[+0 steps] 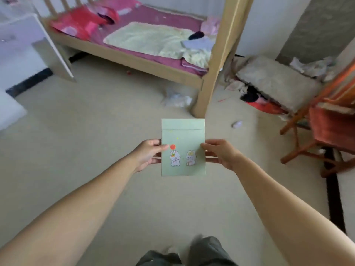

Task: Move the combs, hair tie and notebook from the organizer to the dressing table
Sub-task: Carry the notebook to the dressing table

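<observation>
— How many notebooks?
— One notebook (183,148), pale green, with two rabbit stickers on the cover.
— Hands?
— Two: the left hand (148,154) and the right hand (221,153), one at each side edge of it.
— Furniture?
— One wooden bed (134,60) and one orange chair (326,120).
— On the bed?
— One cream blanket (153,40) and one red pillow (76,24).

Wooden bed (134,60) w/ pink bedding (80,22); chair (330,116)
</observation>
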A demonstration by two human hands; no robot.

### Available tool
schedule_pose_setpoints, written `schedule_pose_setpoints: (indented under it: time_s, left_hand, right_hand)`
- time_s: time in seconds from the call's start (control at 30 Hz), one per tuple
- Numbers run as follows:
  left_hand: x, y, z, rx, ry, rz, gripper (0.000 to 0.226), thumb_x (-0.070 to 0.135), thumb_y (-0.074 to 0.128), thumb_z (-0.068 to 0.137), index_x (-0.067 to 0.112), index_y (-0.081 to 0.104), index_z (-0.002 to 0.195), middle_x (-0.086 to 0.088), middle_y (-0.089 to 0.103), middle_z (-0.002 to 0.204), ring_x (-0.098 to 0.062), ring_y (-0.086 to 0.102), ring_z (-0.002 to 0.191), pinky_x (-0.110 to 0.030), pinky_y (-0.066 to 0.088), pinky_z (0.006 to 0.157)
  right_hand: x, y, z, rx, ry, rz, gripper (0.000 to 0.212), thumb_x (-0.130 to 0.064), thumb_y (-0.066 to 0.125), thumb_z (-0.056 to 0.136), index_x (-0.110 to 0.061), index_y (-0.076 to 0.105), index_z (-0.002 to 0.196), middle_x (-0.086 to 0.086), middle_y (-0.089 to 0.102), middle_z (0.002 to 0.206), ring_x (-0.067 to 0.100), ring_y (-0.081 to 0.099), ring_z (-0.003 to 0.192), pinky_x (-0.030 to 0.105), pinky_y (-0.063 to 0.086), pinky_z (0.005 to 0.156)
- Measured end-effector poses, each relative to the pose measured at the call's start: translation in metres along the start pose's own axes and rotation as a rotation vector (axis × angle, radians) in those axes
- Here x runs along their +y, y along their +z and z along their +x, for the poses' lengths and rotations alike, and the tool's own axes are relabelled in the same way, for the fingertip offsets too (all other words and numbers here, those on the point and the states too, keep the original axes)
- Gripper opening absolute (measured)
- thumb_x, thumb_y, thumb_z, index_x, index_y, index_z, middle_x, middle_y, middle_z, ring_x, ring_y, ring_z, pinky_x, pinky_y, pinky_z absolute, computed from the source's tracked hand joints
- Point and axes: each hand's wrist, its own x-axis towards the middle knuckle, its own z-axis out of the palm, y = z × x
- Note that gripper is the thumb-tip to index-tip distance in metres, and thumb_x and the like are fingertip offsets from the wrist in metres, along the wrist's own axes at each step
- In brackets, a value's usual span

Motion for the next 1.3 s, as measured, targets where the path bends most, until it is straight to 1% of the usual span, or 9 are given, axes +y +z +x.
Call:
schedule_pose_setpoints:
  time_s: [0.13,0.27,0.5,0.67,0.8,0.87,1.03,1.2,1.3]
  left_hand:
    - [0.001,-0.113,-0.007,0.194,0.004,-0.115,0.013,0.019,0.062,0.085,0.018,0.068,0.096,0.002,0.074,0.091,-0.016,0.070,0.083,-0.027,0.057,0.070]
    - [0.004,-0.212,-0.006,0.347,0.024,-0.223,0.015,0.018,0.063,0.084,0.015,0.069,0.097,-0.001,0.075,0.093,-0.019,0.071,0.084,-0.027,0.058,0.069]
    - [0.030,-0.370,0.011,0.657,0.071,-0.364,0.022,0.017,0.062,0.082,0.012,0.069,0.102,-0.006,0.073,0.102,-0.023,0.069,0.091,-0.035,0.055,0.081]
    - [0.031,-0.472,0.005,0.853,0.070,-0.491,0.022,0.020,0.063,0.083,0.012,0.068,0.103,-0.004,0.074,0.102,-0.020,0.070,0.091,-0.026,0.058,0.070]
    - [0.021,-0.564,-0.002,0.954,0.040,-0.543,0.017,0.017,0.062,0.084,0.014,0.069,0.099,0.000,0.075,0.094,-0.014,0.071,0.082,-0.025,0.057,0.066]
    - [0.019,-0.619,-0.003,0.995,0.029,-0.554,0.017,0.016,0.062,0.084,0.013,0.068,0.099,-0.001,0.073,0.094,-0.015,0.070,0.081,-0.027,0.057,0.070]
    - [0.048,-0.772,-0.003,1.018,0.011,-0.545,0.016,0.016,0.061,0.085,0.012,0.067,0.099,-0.003,0.071,0.095,-0.015,0.068,0.081,-0.030,0.056,0.075]
    - [0.093,-0.907,0.023,0.972,0.001,-0.508,0.021,0.015,0.059,0.087,0.010,0.065,0.106,-0.004,0.070,0.099,-0.017,0.067,0.085,-0.030,0.055,0.078]
    - [0.113,-0.983,0.061,0.946,-0.006,-0.511,0.019,0.014,0.059,0.086,0.013,0.066,0.104,-0.001,0.071,0.096,-0.014,0.068,0.082,-0.027,0.055,0.072]
  right_hand:
    - [-0.058,0.092,0.089,-0.210,-0.012,-0.151,0.012,-0.014,0.056,0.091,-0.015,0.069,0.093,-0.002,0.073,0.086,0.010,0.071,0.074,0.021,0.057,0.060]
    - [-0.109,0.186,0.174,-0.403,-0.027,-0.260,0.010,-0.016,0.059,0.090,-0.018,0.068,0.092,-0.009,0.077,0.077,0.007,0.072,0.071,0.018,0.055,0.053]
    - [-0.203,0.357,0.311,-0.689,-0.055,-0.427,0.015,-0.016,0.059,0.089,-0.014,0.066,0.102,-0.001,0.075,0.090,0.010,0.073,0.073,0.019,0.056,0.055]
    - [-0.252,0.490,0.381,-0.883,-0.054,-0.547,0.011,-0.017,0.060,0.088,-0.017,0.069,0.095,-0.005,0.077,0.082,0.012,0.073,0.077,0.023,0.059,0.064]
    - [-0.264,0.603,0.430,-1.020,-0.031,-0.609,0.009,-0.017,0.061,0.087,-0.017,0.069,0.093,-0.008,0.076,0.071,0.009,0.072,0.066,0.021,0.057,0.057]
    - [-0.272,0.663,0.456,-1.033,-0.025,-0.629,0.008,-0.017,0.063,0.086,-0.017,0.069,0.091,-0.006,0.077,0.077,0.011,0.073,0.071,0.022,0.058,0.057]
    - [-0.319,0.799,0.511,-1.004,-0.011,-0.600,0.007,-0.017,0.062,0.088,-0.019,0.068,0.090,-0.007,0.077,0.074,0.009,0.073,0.069,0.022,0.057,0.056]
    - [-0.379,0.892,0.573,-0.933,-0.029,-0.568,0.010,-0.013,0.058,0.089,-0.016,0.067,0.093,-0.003,0.076,0.080,0.011,0.073,0.073,0.024,0.056,0.061]
    - [-0.413,0.941,0.628,-0.898,-0.058,-0.568,0.011,-0.013,0.057,0.090,-0.015,0.066,0.097,0.003,0.073,0.091,0.013,0.071,0.078,0.026,0.055,0.068]
